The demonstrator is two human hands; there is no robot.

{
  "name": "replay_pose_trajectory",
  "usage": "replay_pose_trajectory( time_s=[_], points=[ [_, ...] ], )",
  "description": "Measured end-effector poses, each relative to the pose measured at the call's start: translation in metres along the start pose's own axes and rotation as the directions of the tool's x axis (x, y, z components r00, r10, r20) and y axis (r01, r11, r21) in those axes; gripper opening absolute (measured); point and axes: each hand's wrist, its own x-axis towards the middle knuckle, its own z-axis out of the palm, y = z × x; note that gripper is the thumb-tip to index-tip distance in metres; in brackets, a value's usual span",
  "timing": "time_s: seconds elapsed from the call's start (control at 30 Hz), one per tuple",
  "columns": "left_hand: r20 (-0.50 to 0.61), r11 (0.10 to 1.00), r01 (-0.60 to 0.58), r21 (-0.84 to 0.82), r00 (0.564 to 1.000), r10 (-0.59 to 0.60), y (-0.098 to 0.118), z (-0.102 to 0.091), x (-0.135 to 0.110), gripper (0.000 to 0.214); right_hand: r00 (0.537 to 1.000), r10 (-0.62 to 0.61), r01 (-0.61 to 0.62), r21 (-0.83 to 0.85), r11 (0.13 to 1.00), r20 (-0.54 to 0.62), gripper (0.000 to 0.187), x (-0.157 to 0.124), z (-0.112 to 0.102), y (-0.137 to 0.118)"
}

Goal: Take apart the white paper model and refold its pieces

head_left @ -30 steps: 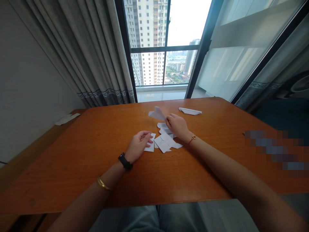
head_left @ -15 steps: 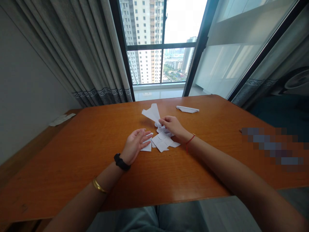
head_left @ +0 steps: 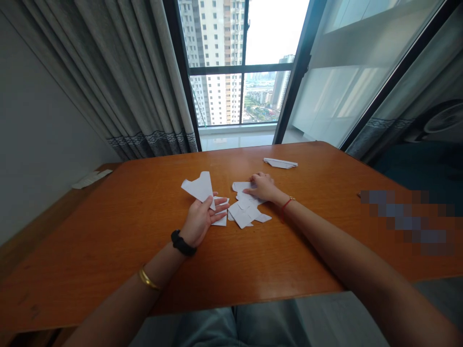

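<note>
Left hand (head_left: 200, 219) holds up 1 white folded paper (head_left: 198, 187) (creased, pointed).

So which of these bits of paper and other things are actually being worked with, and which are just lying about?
In hand:
- left hand holding a folded white paper piece
- right hand resting on the pile of white paper pieces
- wooden table under them

Lying about:
- folded paper at the far edge
- paper slip on the side ledge
- curtain
- window
</note>
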Motion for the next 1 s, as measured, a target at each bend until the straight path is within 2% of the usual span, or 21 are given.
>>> replay_pose_trajectory(
  time_s=[0.13, 0.2, 0.27, 0.37, 0.43, 0.5, 0.6, 0.67, 0.7, 0.77, 0.87, 1.0],
  points=[
    [0.005, 1.000, -0.012, -0.011, 1.000, 0.012, -0.001, -0.001, 0.001, 0.019, 0.999, -0.046, 0.044, 0.195, 0.980, 0.001, 0.026, 0.001, 0.000, 0.000],
    [-0.002, 1.000, -0.006, -0.021, 1.000, 0.006, 0.000, -0.002, 0.002, 0.021, 0.997, -0.045, 0.061, 0.336, 0.940, -0.055, 0.021, 0.002, -0.006, -0.003],
    [0.001, 0.999, -0.002, -0.035, 1.000, 0.002, 0.001, -0.003, 0.003, 0.025, 0.989, 0.007, 0.073, 0.519, 0.851, -0.151, 0.025, 0.002, -0.016, -0.005],
    [0.020, 0.998, -0.011, -0.058, 1.000, 0.012, 0.001, -0.002, 0.002, 0.032, 0.967, 0.162, 0.052, 0.773, 0.632, -0.197, 0.034, 0.000, -0.030, -0.009],
    [0.040, 0.997, -0.020, -0.076, 0.999, 0.023, 0.000, -0.002, 0.002, 0.034, 0.960, 0.241, 0.008, 0.879, 0.476, -0.139, 0.036, -0.004, -0.035, -0.016],
    [0.061, 0.994, -0.022, -0.106, 0.998, 0.028, -0.002, -0.001, 0.001, 0.034, 0.972, 0.234, -0.061, 0.948, 0.313, -0.014, 0.036, -0.012, -0.036, -0.027],
    [0.090, 0.986, -0.004, -0.169, 0.996, 0.019, -0.003, 0.000, 0.001, 0.035, 0.976, 0.050, -0.214, 0.975, 0.063, 0.211, 0.037, -0.028, -0.031, -0.051],
    [0.095, 0.978, -0.008, -0.207, 0.995, 0.028, -0.004, 0.000, 0.000, 0.034, 0.947, -0.093, -0.313, 0.949, -0.034, 0.309, 0.034, -0.040, -0.028, -0.070],
    [0.097, 0.975, -0.017, -0.219, 0.995, 0.039, -0.004, 0.001, 0.000, 0.033, 0.930, -0.142, -0.347, 0.937, -0.047, 0.338, 0.032, -0.046, -0.026, -0.078],
    [0.103, 0.974, -0.028, -0.223, 0.993, 0.052, -0.005, 0.001, 0.000, 0.028, 0.917, -0.174, -0.368, 0.930, -0.014, 0.360, 0.029, -0.056, -0.023, -0.091],
    [0.148, 0.977, 0.013, -0.215, 0.989, 0.020, -0.005, 0.001, -0.001, 0.021, 0.947, -0.124, -0.286, 0.953, 0.104, 0.298, 0.030, -0.065, -0.017, -0.100],
    [0.211, 0.984, 0.028, -0.177, 0.977, 0.010, -0.007, 0.002, -0.003, 0.035, 0.978, -0.104, -0.148, 0.949, 0.279, 0.183, 0.034, -0.065, -0.007, -0.099]
  ],
)
